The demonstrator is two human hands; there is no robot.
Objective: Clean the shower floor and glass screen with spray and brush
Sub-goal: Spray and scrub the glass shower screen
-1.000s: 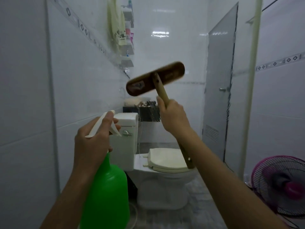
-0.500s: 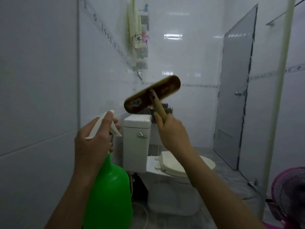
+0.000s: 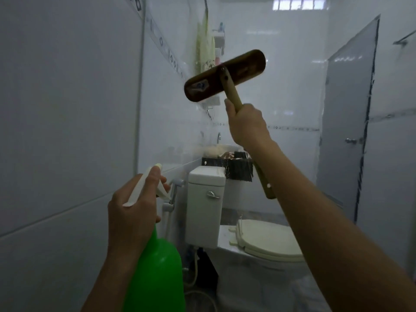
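Note:
My left hand (image 3: pixel 131 212) grips the white trigger head of a green spray bottle (image 3: pixel 155 273) at lower centre-left, one finger lying along the nozzle. My right hand (image 3: pixel 246 124) holds the pale wooden handle of a long brush (image 3: pixel 225 75), whose dark oblong head is raised high and tilted up to the right. The head looks pressed against the glass screen (image 3: pixel 281 91), a faintly hazy pane through which the room shows. The handle's lower end pokes out below my forearm. The shower floor is out of sight.
A white tiled wall (image 3: pixel 67 109) runs close along the left. Behind the glass stand a white toilet (image 3: pixel 258 242) with its cistern (image 3: pixel 206 206), a dark basket (image 3: pixel 234 167) on top, wall shelves with a hanging towel (image 3: pixel 204 48), and a grey door (image 3: pixel 346 122) at right.
My right hand has lifted the brush higher and to the right across the glass. The view has tilted up and left; the pink fan at lower right has dropped out. My left hand keeps the bottle.

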